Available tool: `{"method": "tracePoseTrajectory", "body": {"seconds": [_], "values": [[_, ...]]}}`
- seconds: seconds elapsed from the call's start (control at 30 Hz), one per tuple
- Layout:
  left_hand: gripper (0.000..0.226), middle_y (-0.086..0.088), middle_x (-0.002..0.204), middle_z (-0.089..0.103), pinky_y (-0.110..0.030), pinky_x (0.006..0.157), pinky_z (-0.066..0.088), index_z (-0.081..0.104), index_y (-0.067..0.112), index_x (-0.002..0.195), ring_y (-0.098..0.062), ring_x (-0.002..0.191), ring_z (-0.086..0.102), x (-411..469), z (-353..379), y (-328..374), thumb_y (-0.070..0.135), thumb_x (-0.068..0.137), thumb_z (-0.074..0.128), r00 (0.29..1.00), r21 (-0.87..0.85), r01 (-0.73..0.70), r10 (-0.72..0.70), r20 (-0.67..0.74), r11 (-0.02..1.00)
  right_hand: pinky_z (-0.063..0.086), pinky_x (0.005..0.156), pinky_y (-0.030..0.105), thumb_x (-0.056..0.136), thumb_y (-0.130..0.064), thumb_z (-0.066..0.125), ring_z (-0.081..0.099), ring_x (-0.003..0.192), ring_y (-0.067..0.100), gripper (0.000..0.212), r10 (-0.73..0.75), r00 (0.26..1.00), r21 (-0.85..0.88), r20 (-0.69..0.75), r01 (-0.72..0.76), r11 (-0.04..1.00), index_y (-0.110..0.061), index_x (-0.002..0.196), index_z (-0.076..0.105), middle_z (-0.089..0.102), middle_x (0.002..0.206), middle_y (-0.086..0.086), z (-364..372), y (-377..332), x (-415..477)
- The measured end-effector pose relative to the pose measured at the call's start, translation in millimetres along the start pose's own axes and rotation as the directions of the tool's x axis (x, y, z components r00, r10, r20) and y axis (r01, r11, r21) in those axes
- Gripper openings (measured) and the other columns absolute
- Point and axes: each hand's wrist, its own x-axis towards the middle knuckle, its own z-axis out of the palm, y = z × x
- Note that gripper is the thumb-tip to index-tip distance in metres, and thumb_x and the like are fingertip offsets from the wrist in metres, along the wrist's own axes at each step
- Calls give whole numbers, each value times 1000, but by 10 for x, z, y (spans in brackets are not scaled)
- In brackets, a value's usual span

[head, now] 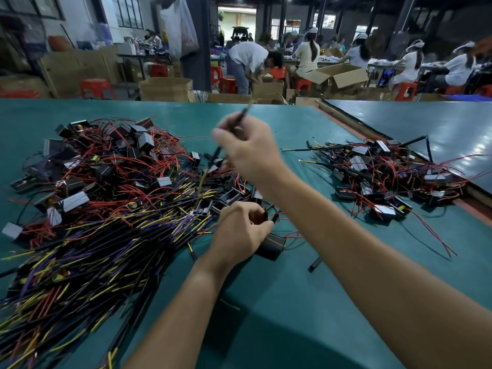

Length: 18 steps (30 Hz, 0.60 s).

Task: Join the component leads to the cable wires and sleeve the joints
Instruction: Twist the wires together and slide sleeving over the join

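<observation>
Head view: black cable (242, 115) in right hand (250, 153), axis near-upright, tip up-right.

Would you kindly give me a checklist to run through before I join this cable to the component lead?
1. Right hand grips black cable: ok.
2. Left hand pinches red lead of component: ok.
3. Cable's wire end stripped: cannot tell, blurred.
4. Lead and cable wire touching: not ok, apart.
5. Loose sleeve on table near left hand: ok.

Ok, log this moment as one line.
left hand holds black component | right hand holds black cable raised
</observation>
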Motion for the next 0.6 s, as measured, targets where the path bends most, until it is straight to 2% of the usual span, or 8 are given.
{"method": "tracePoseTrajectory", "body": {"seconds": [0.07, 0.13, 0.23, 0.33, 0.4, 0.47, 0.6], "values": [[14, 1, 66, 67, -23, 62, 45, 69, 14, 70, -13, 61, 58, 32, 20, -29, 26, 77, 73, 1000, 20, -14, 14, 1, 1000, 51, 48, 25, 96, -2, 55, 48, 44, 2, 16, 110, 993, 144, -41, -103, 984, -15, 88, 56, 46, 67, -2, -335, 95, 18], [16, -1, 63, 67, -18, 55, 42, 69, 12, 70, -9, 55, 55, 55, 24, -27, 26, 76, 75, 1000, -2, 11, -11, -8, 1000, 48, 47, 23, 98, -1, 51, 40, 44, 5, 15, 201, 977, 264, -74, -175, 949, -15, 95, 56, 40, 62, -4, -634, 262, 8], [18, -1, 57, 62, -14, 48, 34, 67, 10, 67, -5, 48, 46, 67, 22, -33, 23, 73, 78, 1000, -32, 27, -27, -4, 999, 43, 44, 21, 98, 2, 48, 35, 41, 5, 17, 329, 936, 468, -127, -236, 852, -14, 96, 55, 38, 51, -8, -956, 545, -50], [13, 8, 58, 63, -11, 50, 36, 68, 15, 66, 0, 52, 51, 54, 34, -16, 21, 72, 78, 1000, -29, 14, -14, -8, 999, 40, 41, 19, 98, -2, 48, 34, 38, 5, 15, 417, 896, 588, -153, -257, 767, -13, 92, 57, 39, 54, -4, -1169, 749, -136], [9, 11, 63, 66, -10, 53, 40, 72, 20, 73, 3, 58, 56, 52, 46, -3, 26, 72, 79, 1000, -60, 27, -27, 2, 998, 40, 42, 19, 99, -11, 51, 35, 39, 6, 12, 466, 876, 581, -121, -318, 749, -12, 91, 61, 40, 53, -5, -1264, 815, -173], [11, 11, 67, 67, -13, 56, 44, 74, 23, 78, 2, 61, 58, 45, 46, 10, 32, 73, 80, 999, -90, 37, -35, 17, 995, 41, 42, 19, 100, -21, 51, 38, 40, 7, 20, 508, 860, 520, -46, -413, 747, -12, 87, 62, 44, 51, -6, -1316, 839, -188], [9, 8, 73, 71, -23, 62, 50, 76, 22, 82, -3, 65, 63, 50, 36, 45, 27, 77, 79, 1000, -116, 31, -29, 11, 993, 44, 44, 18, 102, -29, 45, 43, 40, 8, 32, 547, 836, 445, 43, -506, 739, -15, 75, 56, 48, 50, -5, -1312, 813, -181]]}}
